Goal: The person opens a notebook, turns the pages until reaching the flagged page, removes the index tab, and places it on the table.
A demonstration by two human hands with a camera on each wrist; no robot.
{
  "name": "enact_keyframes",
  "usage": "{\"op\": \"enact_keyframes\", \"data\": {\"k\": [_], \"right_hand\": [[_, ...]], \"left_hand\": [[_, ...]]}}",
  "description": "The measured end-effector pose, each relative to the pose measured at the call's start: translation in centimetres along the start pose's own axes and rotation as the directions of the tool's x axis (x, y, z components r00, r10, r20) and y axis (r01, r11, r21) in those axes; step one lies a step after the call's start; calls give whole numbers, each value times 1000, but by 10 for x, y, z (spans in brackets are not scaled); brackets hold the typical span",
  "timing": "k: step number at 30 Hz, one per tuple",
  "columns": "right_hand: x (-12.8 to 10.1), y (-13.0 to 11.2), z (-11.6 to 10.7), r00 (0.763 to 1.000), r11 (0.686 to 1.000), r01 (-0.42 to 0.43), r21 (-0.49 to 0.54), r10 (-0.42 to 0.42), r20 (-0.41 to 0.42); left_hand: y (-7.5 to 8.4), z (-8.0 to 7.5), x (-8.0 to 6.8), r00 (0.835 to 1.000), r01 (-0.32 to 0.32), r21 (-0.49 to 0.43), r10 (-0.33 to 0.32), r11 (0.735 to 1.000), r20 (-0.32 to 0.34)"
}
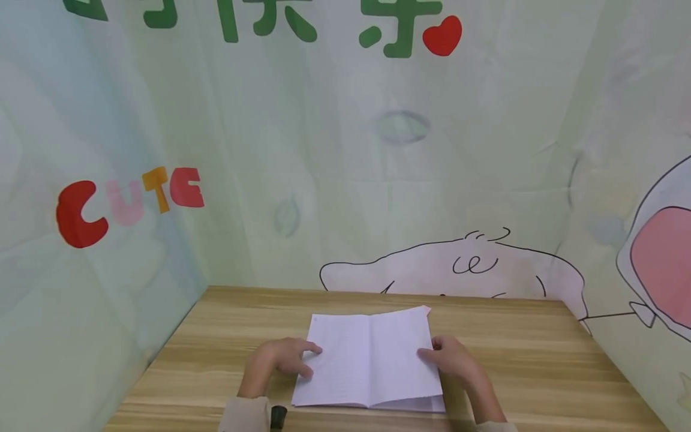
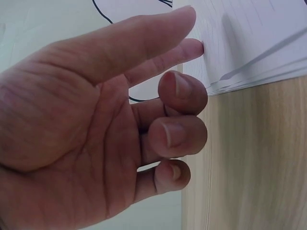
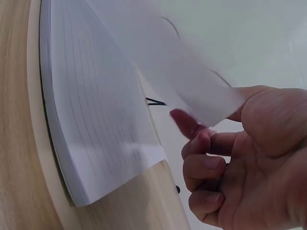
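Lying open and flat on the light wooden desk (image 1: 540,360), the white lined-paper notebook (image 1: 369,357) sits between the two hands, its spine running away from the person. At its left edge the left hand (image 1: 283,357) rests with thumb and forefinger stretched toward the page; the left wrist view shows the forefinger tip touching the paper's edge while the three other fingers (image 2: 182,136) curl loosely toward the palm, clamped on nothing. On the opposite edge the right hand (image 1: 450,357) has a grip on a single loose leaf (image 3: 168,72): the right wrist view shows that sheet lifted clear of the stack of pages, pinched between the thumb above and the forefinger below, the remaining fingers bent beneath it. Just beside the left sleeve (image 1: 245,414), near the desk's front edge, stands a small black object (image 1: 278,416), too little of it visible to name. Behind the desk hangs a pale green printed backdrop (image 1: 345,180) with cartoon drawings and coloured letters.
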State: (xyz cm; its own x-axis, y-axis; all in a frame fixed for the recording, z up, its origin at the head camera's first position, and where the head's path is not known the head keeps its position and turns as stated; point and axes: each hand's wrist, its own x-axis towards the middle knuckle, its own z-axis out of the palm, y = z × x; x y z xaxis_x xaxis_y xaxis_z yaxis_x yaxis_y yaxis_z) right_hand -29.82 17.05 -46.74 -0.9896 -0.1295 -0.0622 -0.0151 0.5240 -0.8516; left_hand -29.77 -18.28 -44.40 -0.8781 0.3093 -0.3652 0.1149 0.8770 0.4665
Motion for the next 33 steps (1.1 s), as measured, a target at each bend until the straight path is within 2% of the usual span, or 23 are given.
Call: {"op": "enact_keyframes", "data": {"k": [7, 13, 16, 24, 33], "right_hand": [[2, -6, 1, 999, 990, 9, 143, -16, 47], [3, -12, 3, 999, 984, -37, 174, 39, -7], [4, -14, 4, 999, 974, -49, 220, 50, -1], [10, -16, 12, 998, 898, -25, 440, -2, 61], [11, -21, 28, 992, 841, -17, 540, -54, 114]], "left_hand": [[-1, 0, 0, 1000, 16, -1, -16, 1000, 4], [-2, 0, 2, 999, 31, 6, -31, 1000, 19], [-1, -1, 1, 1000, 23, 20, -23, 1000, 21], [-3, -2, 1, 999, 34, -11, -33, 999, 31], [-3, -2, 0, 999, 28, -7, -28, 1000, 39]]}}
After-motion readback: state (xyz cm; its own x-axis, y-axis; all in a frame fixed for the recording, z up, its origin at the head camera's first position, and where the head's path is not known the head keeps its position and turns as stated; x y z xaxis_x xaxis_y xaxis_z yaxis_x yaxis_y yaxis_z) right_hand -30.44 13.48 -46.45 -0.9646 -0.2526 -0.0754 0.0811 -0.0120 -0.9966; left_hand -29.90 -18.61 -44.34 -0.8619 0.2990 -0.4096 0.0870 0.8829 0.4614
